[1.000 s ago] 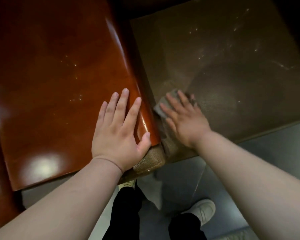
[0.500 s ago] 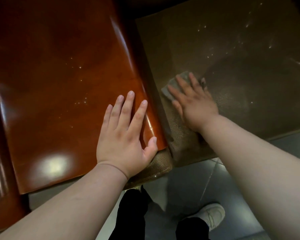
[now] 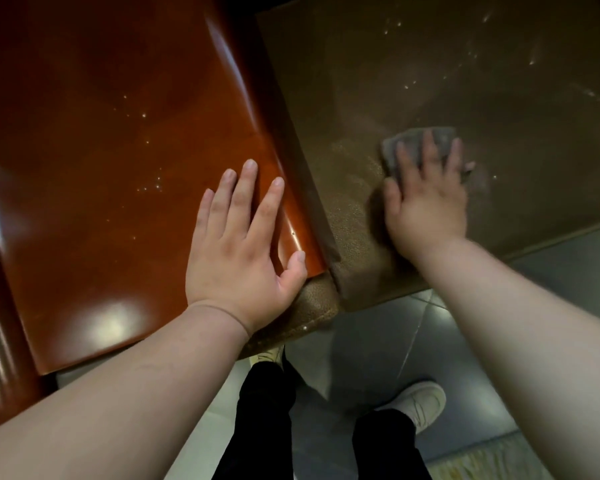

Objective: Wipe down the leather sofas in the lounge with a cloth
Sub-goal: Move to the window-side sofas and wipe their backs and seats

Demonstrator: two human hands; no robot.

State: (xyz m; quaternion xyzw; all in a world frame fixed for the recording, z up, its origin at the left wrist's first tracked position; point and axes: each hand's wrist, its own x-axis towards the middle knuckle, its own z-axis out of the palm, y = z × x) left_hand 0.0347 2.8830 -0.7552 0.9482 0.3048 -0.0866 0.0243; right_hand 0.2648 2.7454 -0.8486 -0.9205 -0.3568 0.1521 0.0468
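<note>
Under the right hand (image 3: 426,206), fingers spread flat, the cloth (image 3: 420,143) lies mostly hidden.

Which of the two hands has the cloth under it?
The right hand, flat on the grey cloth on the dull brown leather seat. The left hand rests bare on the glossy reddish-brown wooden surface.

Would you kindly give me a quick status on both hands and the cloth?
Left hand flat on glossy wooden armrest. Right hand pressing grey cloth flat on brown leather seat. Nothing in the cloth's way.
</note>
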